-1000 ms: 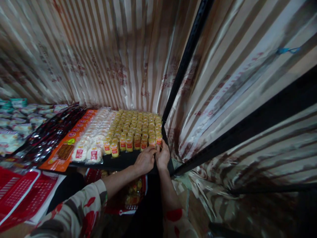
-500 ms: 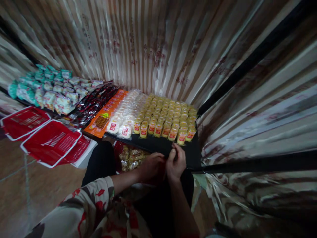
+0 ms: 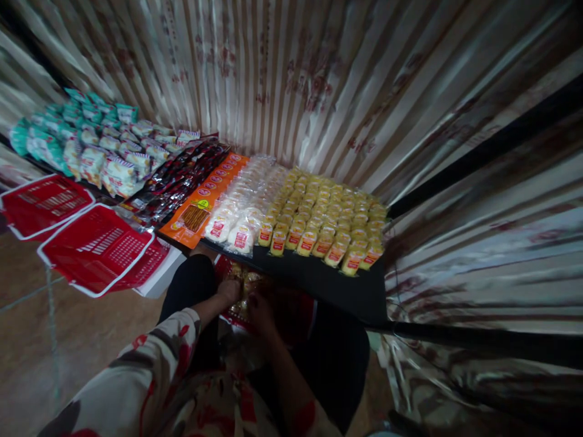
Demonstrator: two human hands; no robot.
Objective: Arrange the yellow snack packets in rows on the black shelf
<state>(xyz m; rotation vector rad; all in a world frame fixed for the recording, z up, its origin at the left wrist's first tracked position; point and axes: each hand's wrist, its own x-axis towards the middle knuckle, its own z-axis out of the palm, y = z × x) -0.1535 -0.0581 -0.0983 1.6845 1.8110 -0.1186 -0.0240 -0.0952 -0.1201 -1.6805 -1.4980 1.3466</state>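
A red basket (image 3: 242, 328) sits low between my knees, partly under the front edge of the black table (image 3: 314, 288). Gold-wrapped snack packets (image 3: 248, 281) fill its left side. My left hand (image 3: 229, 291) is down in the basket, touching the packets, with its fingertips hidden among them. Close by on the right, my right hand (image 3: 261, 311) reaches in too; deep shadow hides its fingers. Whether either hand grips a packet does not show. Above them, rows of yellow packaged cakes (image 3: 323, 240) stand on the table.
Left of the cakes lie white round packets (image 3: 240, 235), an orange snack bag (image 3: 194, 215), dark red packets (image 3: 182, 182), and white (image 3: 119, 176) and green bags (image 3: 48, 145). Two red baskets (image 3: 102, 243) with white handles stand at left. A striped curtain (image 3: 273, 79) hangs behind.
Both hands have moved left and down, from the table's front edge into the basket of gold packets. The view has shifted slightly, so the table appears further right.
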